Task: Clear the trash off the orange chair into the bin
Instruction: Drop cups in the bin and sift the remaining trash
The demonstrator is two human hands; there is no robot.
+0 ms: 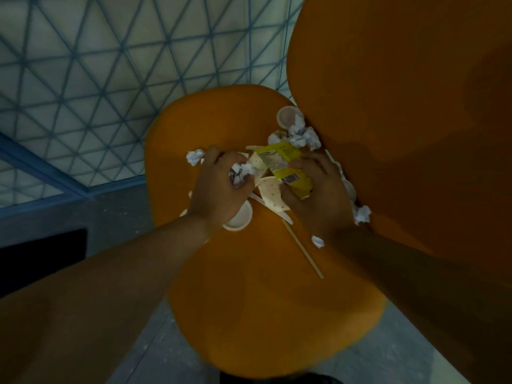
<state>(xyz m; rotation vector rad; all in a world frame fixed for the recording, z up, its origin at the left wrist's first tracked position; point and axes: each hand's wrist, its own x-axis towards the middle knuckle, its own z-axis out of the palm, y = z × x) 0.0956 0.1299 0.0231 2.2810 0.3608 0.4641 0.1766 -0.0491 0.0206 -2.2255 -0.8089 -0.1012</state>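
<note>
Chair: orange seat fills the middle of the view, its backrest rising at the right; trash lies on the far half of the seat, near where seat and back meet.
Left hand: left hand rests over the trash, fingers curled shut around a crumpled paper ball with dark print on it.
Right hand: right hand has its fingers closed on a yellow carton, thumb under the barcode end; the carton is tilted, its far end toward the backrest.
Between the hands: a pale speckled wrapper lies partly under the carton, touching both hands.
Cups: one white cup lies on the seat just under the left wrist; another sits at the far edge beside the backrest.
Paper balls: a cluster lies against the backrest just beyond the carton; one just past the left hand; one right of the right wrist by the backrest; a small scrap at the right wrist.
Stick: a thin wooden stick lies slantwise on the seat, near the right forearm.
Floor: grey floor left of the chair, with a patterned panel of blue triangles beyond.
Bin: cannot tell where it stands.
</note>
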